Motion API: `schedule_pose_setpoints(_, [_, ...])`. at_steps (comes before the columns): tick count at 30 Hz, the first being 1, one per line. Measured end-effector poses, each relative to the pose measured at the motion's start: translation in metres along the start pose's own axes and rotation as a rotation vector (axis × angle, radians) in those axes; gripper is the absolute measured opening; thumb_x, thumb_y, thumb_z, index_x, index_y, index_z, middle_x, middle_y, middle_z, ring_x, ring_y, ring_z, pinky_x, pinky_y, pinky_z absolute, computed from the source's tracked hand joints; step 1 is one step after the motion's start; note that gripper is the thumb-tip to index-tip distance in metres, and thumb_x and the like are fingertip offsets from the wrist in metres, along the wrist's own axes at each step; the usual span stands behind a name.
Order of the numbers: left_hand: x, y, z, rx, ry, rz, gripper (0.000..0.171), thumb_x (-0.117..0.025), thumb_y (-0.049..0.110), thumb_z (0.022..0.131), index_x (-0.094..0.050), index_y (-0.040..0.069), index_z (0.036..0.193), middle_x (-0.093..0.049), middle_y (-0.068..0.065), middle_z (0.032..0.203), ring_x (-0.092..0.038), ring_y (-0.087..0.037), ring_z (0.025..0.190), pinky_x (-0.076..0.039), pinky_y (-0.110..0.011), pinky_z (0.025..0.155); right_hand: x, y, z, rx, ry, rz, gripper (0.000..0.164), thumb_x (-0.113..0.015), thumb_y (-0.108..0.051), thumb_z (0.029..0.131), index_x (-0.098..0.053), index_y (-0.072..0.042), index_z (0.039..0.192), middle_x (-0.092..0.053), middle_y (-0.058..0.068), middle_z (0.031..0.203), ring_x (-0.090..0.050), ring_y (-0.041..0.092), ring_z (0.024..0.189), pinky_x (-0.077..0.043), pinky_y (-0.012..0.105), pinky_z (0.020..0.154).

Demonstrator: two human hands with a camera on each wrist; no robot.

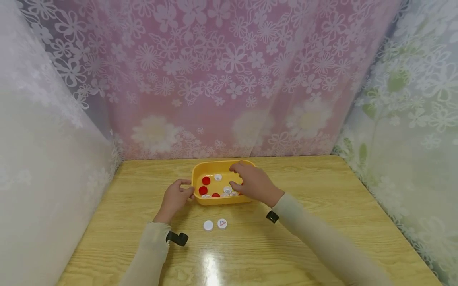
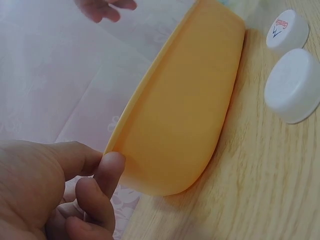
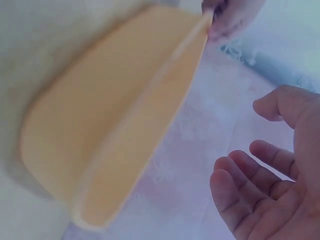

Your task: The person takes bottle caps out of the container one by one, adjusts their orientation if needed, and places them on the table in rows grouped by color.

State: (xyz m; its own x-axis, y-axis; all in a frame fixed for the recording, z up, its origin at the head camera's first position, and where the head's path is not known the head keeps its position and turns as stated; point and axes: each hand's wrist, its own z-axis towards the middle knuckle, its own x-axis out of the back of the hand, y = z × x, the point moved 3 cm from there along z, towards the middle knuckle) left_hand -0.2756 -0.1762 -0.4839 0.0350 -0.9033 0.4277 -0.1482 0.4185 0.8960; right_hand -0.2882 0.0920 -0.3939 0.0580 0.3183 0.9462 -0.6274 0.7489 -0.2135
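A yellow plastic tray stands toward the back of the table, with several red and white bottle caps inside. My left hand pinches its left rim between thumb and finger, as the left wrist view shows at the tray wall. Over the tray's right part hovers my right hand, fingers spread and loosely bent, nothing between them in the right wrist view. Among the caps in the tray are a red cap and a white cap. The right hand hides the tray's right end.
In front of the tray, a plain white cap and a white cap with a printed mark lie on the wooden table. Flowered curtains enclose the table at the back and both sides.
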Motion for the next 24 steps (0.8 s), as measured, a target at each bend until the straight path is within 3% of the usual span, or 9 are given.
schedule_pose_setpoints(6, [-0.001, 0.001, -0.002, 0.0, 0.001, -0.005, 0.036, -0.066, 0.022, 0.101, -0.06, 0.005, 0.132, -0.075, -0.009, 0.085, -0.067, -0.032, 0.082, -0.048, -0.028, 0.065, 0.012, 0.009, 0.033, -0.033, -0.054, -0.025, 0.043, -0.073, -0.033, 0.096, -0.061, -0.011, 0.132, -0.066, 0.005, 0.125, -0.067, 0.022, 0.103, -0.058, 0.038, 0.087])
schedule_pose_setpoints(12, [-0.002, 0.002, -0.002, -0.005, 0.0, -0.006, 0.036, -0.066, 0.021, 0.101, -0.059, 0.004, 0.132, -0.075, -0.012, 0.086, -0.067, -0.032, 0.08, -0.048, -0.028, 0.064, 0.007, 0.015, 0.05, -0.007, -0.093, -0.046, 0.042, -0.073, -0.034, 0.096, -0.064, -0.013, 0.131, -0.064, 0.003, 0.123, -0.066, 0.02, 0.098, -0.058, 0.036, 0.089])
schedule_pose_setpoints(18, [-0.003, 0.004, -0.004, -0.009, 0.008, -0.012, 0.034, -0.067, 0.021, 0.1, -0.06, 0.005, 0.13, -0.075, -0.012, 0.084, -0.067, -0.035, 0.078, -0.048, -0.028, 0.062, -0.007, 0.025, 0.066, -0.007, -0.26, -0.071, 0.046, -0.072, -0.039, 0.097, -0.065, -0.014, 0.134, -0.067, 0.006, 0.13, -0.065, 0.021, 0.107, -0.056, 0.04, 0.092])
schedule_pose_setpoints(24, [-0.003, 0.002, -0.004, -0.004, 0.025, 0.028, 0.033, -0.066, 0.023, 0.1, -0.061, 0.007, 0.128, -0.074, -0.009, 0.083, -0.066, -0.032, 0.078, -0.045, -0.029, 0.061, -0.018, 0.027, 0.088, -0.001, -0.409, -0.165, 0.041, -0.076, -0.037, 0.094, -0.067, -0.016, 0.128, -0.07, 0.002, 0.123, -0.067, 0.02, 0.106, -0.056, 0.04, 0.091])
